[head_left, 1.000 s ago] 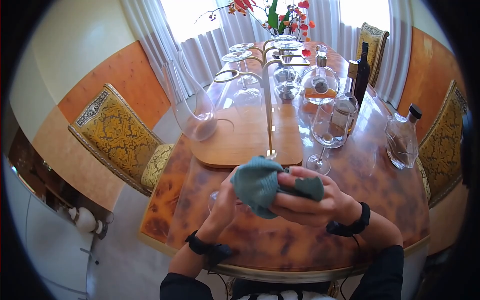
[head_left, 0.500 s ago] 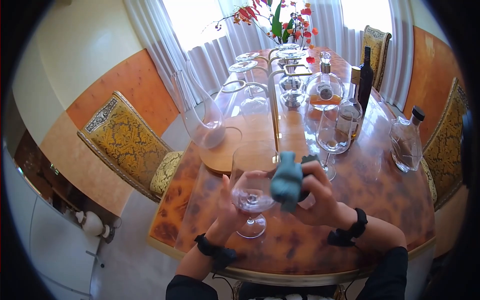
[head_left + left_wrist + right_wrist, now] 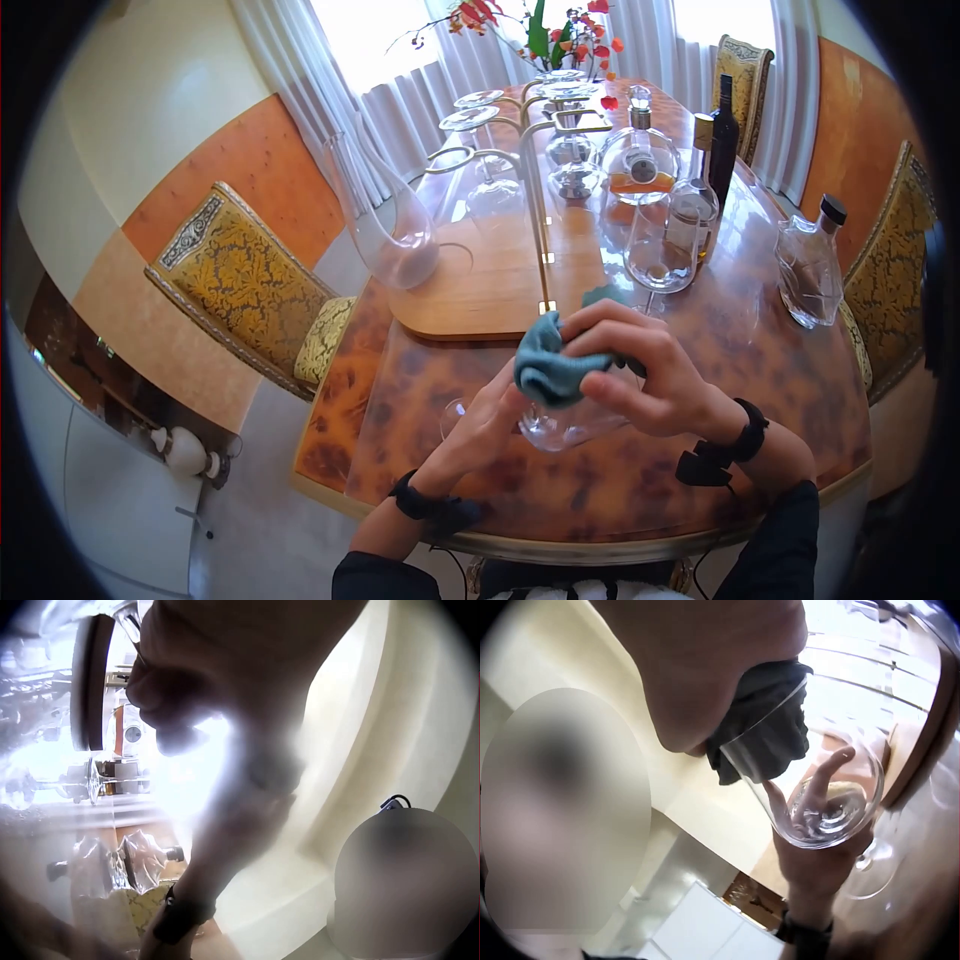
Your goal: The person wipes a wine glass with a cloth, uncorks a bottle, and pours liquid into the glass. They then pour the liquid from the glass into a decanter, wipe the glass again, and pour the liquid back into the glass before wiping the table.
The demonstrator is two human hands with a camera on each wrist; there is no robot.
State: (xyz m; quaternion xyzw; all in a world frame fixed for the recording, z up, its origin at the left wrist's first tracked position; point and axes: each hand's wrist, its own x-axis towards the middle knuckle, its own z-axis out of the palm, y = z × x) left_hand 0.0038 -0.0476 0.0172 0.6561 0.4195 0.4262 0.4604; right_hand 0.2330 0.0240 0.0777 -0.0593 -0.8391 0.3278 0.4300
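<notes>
A clear stemmed glass (image 3: 548,432) lies tilted in my left hand (image 3: 478,432), its foot out at the left. In the right wrist view the fingers of my left hand (image 3: 821,862) curl round the bowl of the glass (image 3: 832,825). My right hand (image 3: 650,372) grips a bunched green cloth (image 3: 556,372) over the glass. The right wrist view has the cloth (image 3: 769,724), dark there, at the rim, partly seen through the glass, below my right hand (image 3: 712,667). Glare hides much of the left wrist view.
A wooden-based rack (image 3: 470,300) with hanging glasses stands ahead, a decanter (image 3: 400,245) at its left. Right of it are another stemmed glass (image 3: 660,250), a round amber bottle (image 3: 640,165), a dark bottle (image 3: 724,140) and a clear stoppered bottle (image 3: 808,270).
The glass has gone from nearly upright to tilted, its foot swinging left. My right hand has turned over and brought the cloth across the glass. The head view has shifted slightly.
</notes>
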